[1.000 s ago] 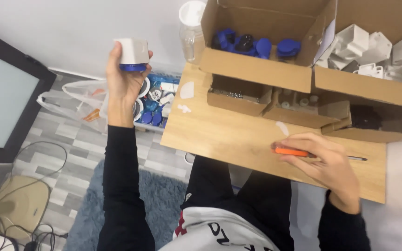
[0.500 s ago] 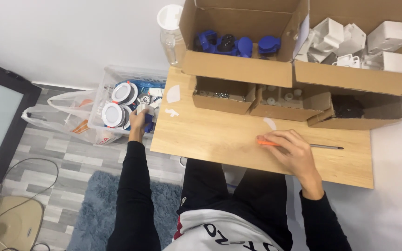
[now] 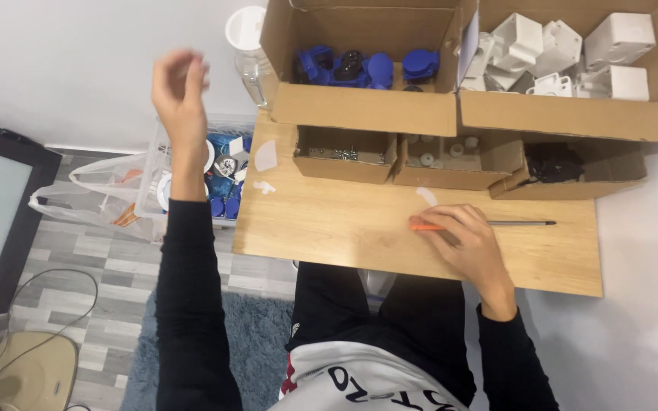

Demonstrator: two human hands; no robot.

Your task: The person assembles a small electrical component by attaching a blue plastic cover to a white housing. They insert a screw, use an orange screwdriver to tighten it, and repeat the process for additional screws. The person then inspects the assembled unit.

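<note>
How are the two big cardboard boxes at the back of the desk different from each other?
The left cardboard box holds blue round parts, while the right cardboard box holds white boxy parts. The left cardboard box is narrower; the right cardboard box stretches wider, out past the wooden desk. Both are brown, open on top and sit side by side behind the small trays.

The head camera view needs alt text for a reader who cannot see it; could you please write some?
Seen from above, a seated person's right hand rests on an orange-handled screwdriver lying on a wooden table. The empty left hand is raised above a clear bin of parts; cardboard boxes line the table's back.
</note>
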